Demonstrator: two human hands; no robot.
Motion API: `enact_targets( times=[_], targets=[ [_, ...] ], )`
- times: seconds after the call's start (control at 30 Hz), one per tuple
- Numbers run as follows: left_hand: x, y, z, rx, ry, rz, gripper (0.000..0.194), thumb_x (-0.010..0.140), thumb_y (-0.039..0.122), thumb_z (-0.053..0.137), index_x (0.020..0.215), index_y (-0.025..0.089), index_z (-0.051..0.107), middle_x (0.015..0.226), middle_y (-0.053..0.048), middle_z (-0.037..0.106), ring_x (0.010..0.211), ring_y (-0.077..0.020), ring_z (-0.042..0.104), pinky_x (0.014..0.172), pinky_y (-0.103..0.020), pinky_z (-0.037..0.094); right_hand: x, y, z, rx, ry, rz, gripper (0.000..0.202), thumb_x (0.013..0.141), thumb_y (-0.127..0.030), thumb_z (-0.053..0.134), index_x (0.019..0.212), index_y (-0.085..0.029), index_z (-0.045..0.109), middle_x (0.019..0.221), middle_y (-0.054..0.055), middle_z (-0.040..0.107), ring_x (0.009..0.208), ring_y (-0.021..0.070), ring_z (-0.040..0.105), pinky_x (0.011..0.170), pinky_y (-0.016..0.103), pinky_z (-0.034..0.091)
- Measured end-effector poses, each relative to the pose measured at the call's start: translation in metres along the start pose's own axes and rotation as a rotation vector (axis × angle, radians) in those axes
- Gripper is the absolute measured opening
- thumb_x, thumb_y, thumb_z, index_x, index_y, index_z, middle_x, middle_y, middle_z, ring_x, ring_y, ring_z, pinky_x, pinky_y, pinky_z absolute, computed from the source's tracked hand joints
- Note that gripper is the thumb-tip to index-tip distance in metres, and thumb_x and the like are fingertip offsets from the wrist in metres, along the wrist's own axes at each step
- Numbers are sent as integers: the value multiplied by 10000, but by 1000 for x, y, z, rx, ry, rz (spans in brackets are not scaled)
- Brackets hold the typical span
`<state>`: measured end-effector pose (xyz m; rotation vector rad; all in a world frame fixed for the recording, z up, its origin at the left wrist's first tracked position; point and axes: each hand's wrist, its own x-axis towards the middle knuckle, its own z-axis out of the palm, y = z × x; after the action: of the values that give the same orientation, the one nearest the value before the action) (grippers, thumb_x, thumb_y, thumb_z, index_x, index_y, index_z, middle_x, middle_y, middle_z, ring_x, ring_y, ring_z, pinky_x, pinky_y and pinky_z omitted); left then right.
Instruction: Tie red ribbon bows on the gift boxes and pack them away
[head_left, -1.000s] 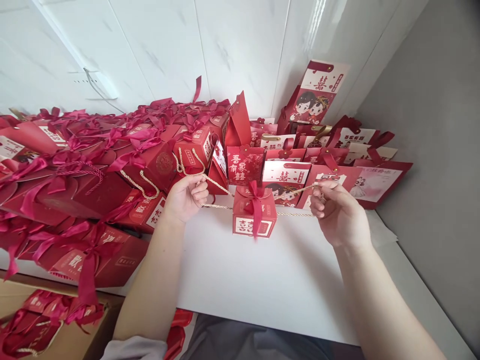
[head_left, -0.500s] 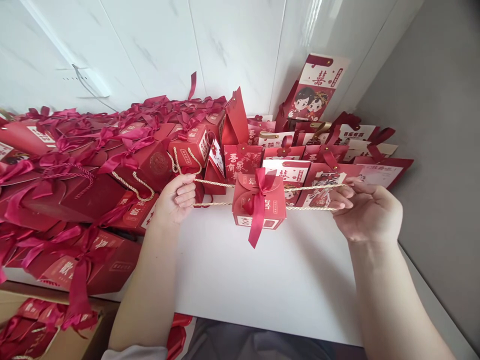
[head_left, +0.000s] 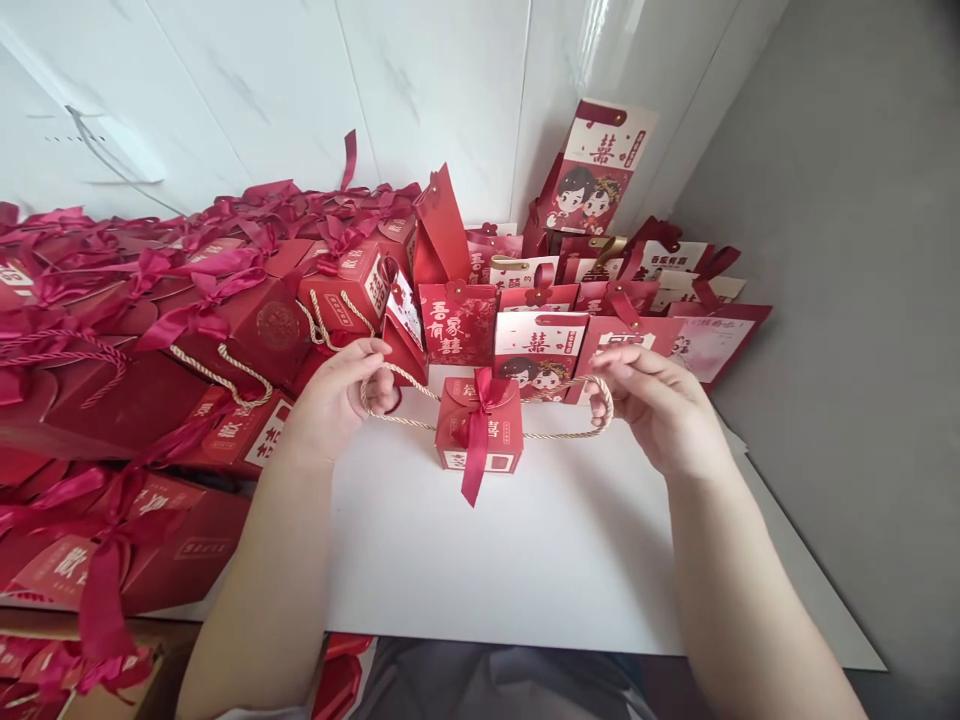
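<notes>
A small red gift box (head_left: 484, 425) with white lettering and a magenta ribbon bow (head_left: 480, 405) sits in front of me on the white tabletop. Twisted gold rope handles stick out from both its sides, their loops rounded and slack. At the left loop (head_left: 405, 422), my left hand (head_left: 337, 395) is closed, fingers curled around the cord's end. My right hand (head_left: 664, 405) has the right loop (head_left: 577, 435) between thumb and fingers, the index finger fairly straight. Neither hand touches the box itself.
Many red boxes with magenta bows (head_left: 217, 290) crowd the left side. Upright red and white gift bags (head_left: 540, 345) line the back, below a tiled wall (head_left: 435, 80). A cardboard box (head_left: 142, 700) with red packages is at lower left; a grey wall (head_left: 840, 300) stands right.
The rope handles were pulled taut and straight; now they curve loosely. Both hands have come closer to the box, which sits a little lower. The view has shifted slightly right.
</notes>
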<state>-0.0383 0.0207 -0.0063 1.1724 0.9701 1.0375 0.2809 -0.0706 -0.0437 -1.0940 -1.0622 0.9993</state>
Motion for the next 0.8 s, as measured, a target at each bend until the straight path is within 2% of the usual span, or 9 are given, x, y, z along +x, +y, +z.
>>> enact_targets(
  times=[0.1, 0.2, 0.3, 0.4, 0.5, 0.57, 0.63, 0.7, 0.8],
  targets=[
    [-4, 3, 7, 80, 33, 200, 264, 779, 340, 703, 983, 193, 620, 838, -38, 714, 726, -164, 673, 631, -246, 535, -10, -7, 7, 99, -69, -139, 193, 927, -357, 673, 1104, -298, 723, 1071, 48, 767, 709, 182, 713, 540, 319, 589],
    [-8, 0, 14, 536, 220, 399, 309, 819, 332, 715, 1091, 218, 620, 1175, -76, 678, 1008, -203, 657, 890, -311, 530, -15, -6, 16, 21, -98, -235, 144, 965, -318, 638, 1069, -306, 737, 1089, 35, 767, 736, 174, 713, 583, 324, 597],
    [-15, -3, 25, 941, 348, 517, 278, 869, 297, 670, 1132, 219, 628, 1225, -87, 629, 1088, -229, 619, 964, -345, 494, -11, 3, 23, -192, -6, -221, 151, 980, -358, 619, 1050, -284, 730, 1072, 38, 740, 815, 174, 679, 663, 322, 597],
    [-22, -5, 37, 1057, 143, 414, 196, 945, 313, 567, 1091, 225, 664, 1159, -71, 663, 1080, -238, 637, 936, -345, 497, -4, 16, 28, -375, -53, -165, 234, 998, -412, 571, 1148, -275, 686, 1209, 59, 710, 974, 213, 678, 838, 385, 588],
    [-25, -10, 46, 1031, -68, 190, 280, 962, 435, 557, 1158, 267, 667, 1204, -57, 697, 1139, -272, 652, 931, -361, 504, -1, 28, 34, -439, -187, -99, 340, 1011, -457, 535, 1302, -296, 605, 1442, 64, 610, 1242, 257, 618, 1072, 453, 482],
    [-21, -13, 44, 956, -158, 97, 365, 944, 470, 589, 1262, 295, 626, 1254, -55, 704, 1185, -283, 651, 965, -373, 502, -1, 34, 37, -369, -250, -30, 408, 998, -518, 543, 1343, -301, 561, 1457, 75, 603, 1294, 263, 598, 1105, 457, 457],
    [-14, -15, 37, 909, -153, 82, 435, 922, 431, 631, 1331, 289, 585, 1274, -69, 703, 1197, -279, 653, 1001, -379, 492, 0, 37, 39, -215, -258, 38, 448, 990, -578, 525, 1321, -277, 542, 1258, 92, 717, 1152, 252, 682, 1049, 449, 503],
    [-8, -12, 27, 933, -40, 149, 449, 905, 355, 648, 1339, 258, 581, 1269, -87, 700, 1192, -275, 652, 1017, -382, 477, 0, 38, 39, -103, -186, 75, 452, 988, -616, 497, 1254, -257, 559, 1007, 68, 764, 954, 232, 731, 972, 436, 542],
    [-9, 0, 18, 997, 118, 258, 359, 915, 320, 618, 1266, 241, 629, 1241, -85, 703, 1156, -273, 651, 995, -375, 464, 1, 38, 36, -179, -53, 64, 440, 965, -646, 519, 1126, -253, 633, 922, 51, 748, 865, 222, 714, 914, 416, 546]
  ],
)
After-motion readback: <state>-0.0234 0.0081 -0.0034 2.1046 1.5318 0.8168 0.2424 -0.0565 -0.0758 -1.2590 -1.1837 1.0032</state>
